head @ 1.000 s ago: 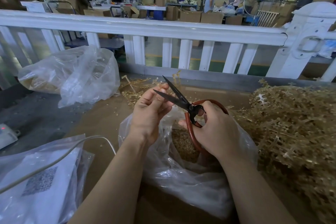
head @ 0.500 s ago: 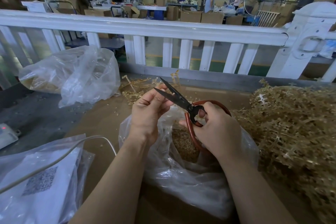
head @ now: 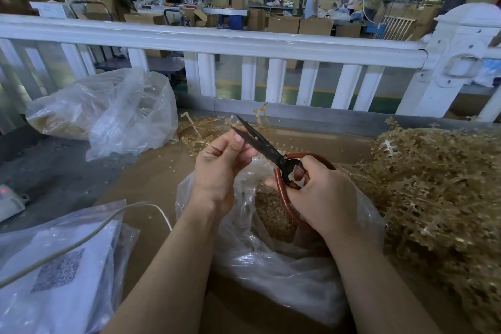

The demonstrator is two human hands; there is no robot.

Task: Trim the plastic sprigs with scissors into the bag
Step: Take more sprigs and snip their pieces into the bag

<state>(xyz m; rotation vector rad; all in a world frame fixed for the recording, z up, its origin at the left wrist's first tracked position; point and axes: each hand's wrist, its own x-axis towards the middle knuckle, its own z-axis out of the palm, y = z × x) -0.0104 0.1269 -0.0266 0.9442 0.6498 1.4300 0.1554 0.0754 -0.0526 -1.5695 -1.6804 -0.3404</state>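
Right hand (head: pixel 322 195) grips the red loop handles of the scissors (head: pixel 271 152), dark blades nearly closed, tips pointing up-left. Left hand (head: pixel 219 163) pinches something small at the blades; the piece itself is too small to make out. Both hover over the open clear bag (head: pixel 271 252) of trimmings on the desk (head: pixel 151 179). Heap of tan sprigs (head: pixel 439 187) just right of the bag.

Brown table (head: pixel 151 184) with a grey strip at its left.
The open clear bag (head: pixel 271 266) of trimmings is the landmark. Right of it lies a big heap of tan sprigs (head: pixel 439 198); beyond it, loose sprigs (head: pixel 198 133). To its far left lies a second clear bag (head: pixel 108 111), to its near left a packet (head: pixel 59 274) with a cable (head: pixel 81 238) across it, and at the left edge a grey device (head: pixel 8 202).
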